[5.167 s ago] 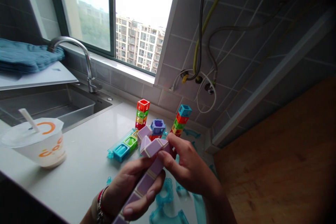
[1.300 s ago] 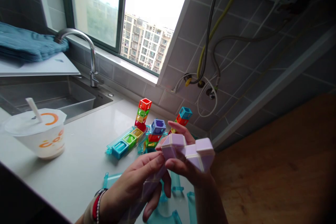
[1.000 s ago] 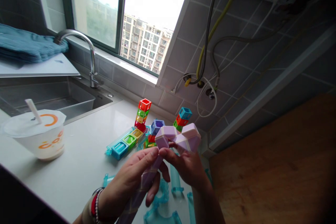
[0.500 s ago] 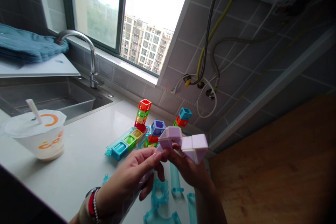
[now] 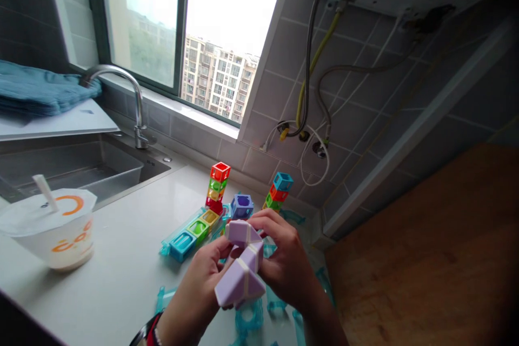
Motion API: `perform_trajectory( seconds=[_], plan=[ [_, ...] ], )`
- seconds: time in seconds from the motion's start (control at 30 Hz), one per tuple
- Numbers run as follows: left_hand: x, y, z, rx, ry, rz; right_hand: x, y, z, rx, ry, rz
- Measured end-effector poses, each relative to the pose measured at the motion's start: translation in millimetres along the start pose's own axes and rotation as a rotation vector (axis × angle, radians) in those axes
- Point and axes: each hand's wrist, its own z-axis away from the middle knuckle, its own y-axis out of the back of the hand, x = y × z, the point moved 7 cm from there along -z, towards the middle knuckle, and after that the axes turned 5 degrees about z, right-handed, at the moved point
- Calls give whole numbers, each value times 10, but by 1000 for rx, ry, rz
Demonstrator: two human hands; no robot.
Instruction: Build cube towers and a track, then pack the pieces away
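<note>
A lilac twisting snake puzzle [image 5: 243, 275] with pale edges is held between both hands above the counter. Its wedge segments bend in a zigzag, and one end points toward me. My left hand [image 5: 198, 286] grips it from the left, its fingers partly hidden behind the segments. From the right, my right hand [image 5: 287, 259] closes on the far part with thumb and fingers. Just beyond the hands stands a purple open-sided cube [image 5: 242, 206]. Clear teal track pieces [image 5: 248, 316] lie below, partly covered by the hands and puzzle.
Stacked coloured cubes form a left tower [image 5: 217, 186] and a right tower [image 5: 279, 190]. A row of cubes [image 5: 198, 230] lies along the counter [image 5: 121, 259]. At left are a lidded drink cup [image 5: 67, 232] with a straw, a sink [image 5: 117, 165] and a faucet [image 5: 140, 105].
The puzzle has turned and come lower and nearer, its end swinging from the right toward me. My right hand has moved up from behind it to its right side. The view has shifted slightly.
</note>
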Motion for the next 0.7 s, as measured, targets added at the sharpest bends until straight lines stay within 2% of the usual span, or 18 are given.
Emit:
perform_trajectory(
  seconds=[0.13,0.23,0.4,0.57,0.7],
  plan=[
    [24,19,20,27,4,-27,18,-35,1,15,14,-27],
    [85,-2,75,37,82,-2,4,-77,18,7,41,6],
    [158,30,83,79,144,15,-103,-37,70,101,179,15],
    [62,51,71,38,173,-15,-110,2,67,117,246,50],
    [73,-28,106,-61,222,92,-72,54,43,127,239,37]
  ],
)
